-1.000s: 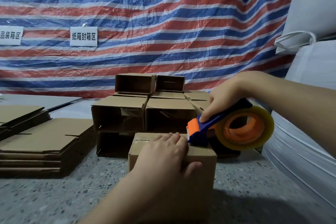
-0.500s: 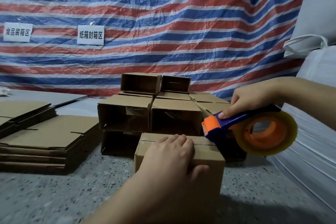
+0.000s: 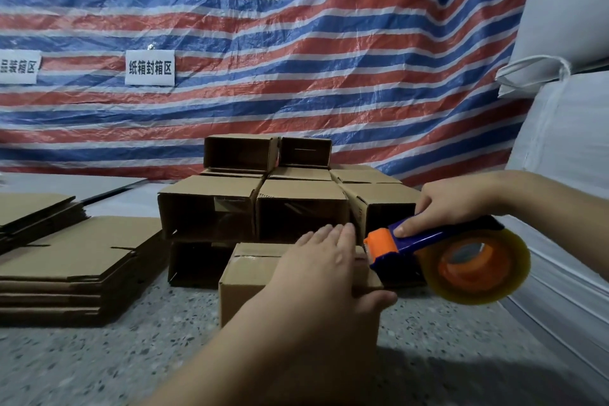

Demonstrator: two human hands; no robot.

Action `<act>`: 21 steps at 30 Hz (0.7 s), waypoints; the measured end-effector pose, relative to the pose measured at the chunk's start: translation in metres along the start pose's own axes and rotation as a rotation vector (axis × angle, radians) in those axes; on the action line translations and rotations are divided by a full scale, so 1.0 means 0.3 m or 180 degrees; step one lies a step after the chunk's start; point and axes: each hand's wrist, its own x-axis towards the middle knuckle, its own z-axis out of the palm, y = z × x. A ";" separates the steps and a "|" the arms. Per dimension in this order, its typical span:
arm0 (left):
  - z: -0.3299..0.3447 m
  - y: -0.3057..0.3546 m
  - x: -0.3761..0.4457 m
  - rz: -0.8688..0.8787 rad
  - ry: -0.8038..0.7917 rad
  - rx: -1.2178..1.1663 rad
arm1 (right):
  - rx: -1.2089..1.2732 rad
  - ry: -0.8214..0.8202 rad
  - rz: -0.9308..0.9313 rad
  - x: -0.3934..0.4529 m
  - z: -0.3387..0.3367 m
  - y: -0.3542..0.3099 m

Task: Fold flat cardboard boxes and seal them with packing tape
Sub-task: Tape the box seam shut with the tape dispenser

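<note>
Currently your left hand (image 3: 324, 260) presses flat on the cardboard box (image 3: 250, 280) while your right hand (image 3: 451, 204) grips the tape dispenser (image 3: 441, 254) at its edge.

The tape dispenser (image 3: 425, 242) has a dark blue body under the right hand's fingers (image 3: 405, 230), with an orange head ahead of the fingertips. Its tape roll (image 3: 484, 269), behind those fingers, is translucent yellow around an orange core. The box (image 3: 250, 277) under the left hand's fingers (image 3: 324, 236) is plain brown cardboard. Beyond all fingertips, the tarp (image 3: 296, 43) carries red, blue and white stripes and a white label (image 3: 150, 67) with black characters. The floor (image 3: 99, 362) is speckled grey.
</note>
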 end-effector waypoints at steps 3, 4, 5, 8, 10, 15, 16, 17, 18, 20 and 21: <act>0.039 0.024 0.018 0.0155 -0.0191 0.0032 | 0.0056 -0.0006 -0.0096 0.005 0.009 0.019; 0.047 0.022 0.020 0.0156 -0.0184 0.0079 | 0.0098 -0.0002 -0.0134 0.006 0.009 0.029; 0.050 0.018 0.021 0.0152 -0.0165 0.0107 | 0.0171 0.0022 -0.0174 0.005 0.007 0.043; 0.050 0.013 0.017 0.0162 -0.0106 0.0162 | 0.0356 0.0136 -0.0227 -0.016 -0.022 0.095; 0.050 0.015 0.011 0.0184 -0.0052 0.0161 | 0.0318 0.0096 -0.0132 -0.047 -0.042 0.131; 0.049 0.016 0.005 0.0284 0.0131 0.0133 | -0.0766 0.0295 0.0050 -0.050 0.039 0.082; 0.050 0.015 0.004 0.0307 0.0154 0.0133 | -0.0927 0.0342 -0.0007 -0.036 0.063 0.049; 0.050 0.014 0.003 0.0327 0.0175 0.0141 | -0.1036 0.0391 -0.0063 -0.023 0.084 0.012; 0.050 0.014 0.003 0.0342 0.0194 0.0158 | -0.1163 0.0464 -0.0116 -0.014 0.106 -0.022; 0.048 0.014 0.004 0.0359 0.0227 0.0193 | -0.1952 0.0726 -0.0184 -0.001 0.143 -0.058; 0.047 0.015 0.003 0.0353 0.0242 0.0195 | -0.2436 0.0827 -0.0206 0.007 0.171 -0.059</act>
